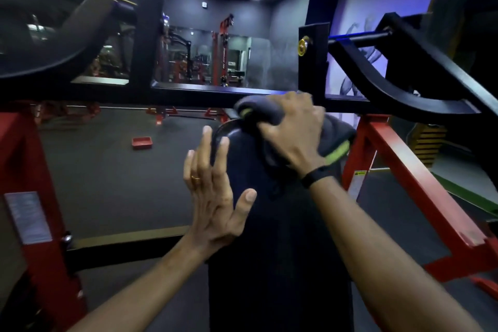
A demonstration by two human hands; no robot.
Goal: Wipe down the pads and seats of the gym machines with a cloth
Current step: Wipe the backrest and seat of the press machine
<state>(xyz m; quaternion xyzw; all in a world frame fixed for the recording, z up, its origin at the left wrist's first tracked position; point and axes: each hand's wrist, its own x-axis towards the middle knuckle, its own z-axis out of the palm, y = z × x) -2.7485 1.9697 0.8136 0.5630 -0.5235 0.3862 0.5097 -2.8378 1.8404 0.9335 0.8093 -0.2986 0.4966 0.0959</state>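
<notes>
Black pad (269, 224) under cloth (269, 113); red frame (404, 159), dark gym floor (107, 170).

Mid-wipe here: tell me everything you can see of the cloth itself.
The cloth is dark grey, soft and towel-like, with a bright yellow-green edge showing at its left fold and lower right corner. It lies bunched and draped over the top end of the black back pad, just below the black crossbar. The right hand grips it from above, fingers curled into the folds. The left hand does not touch it.
</notes>
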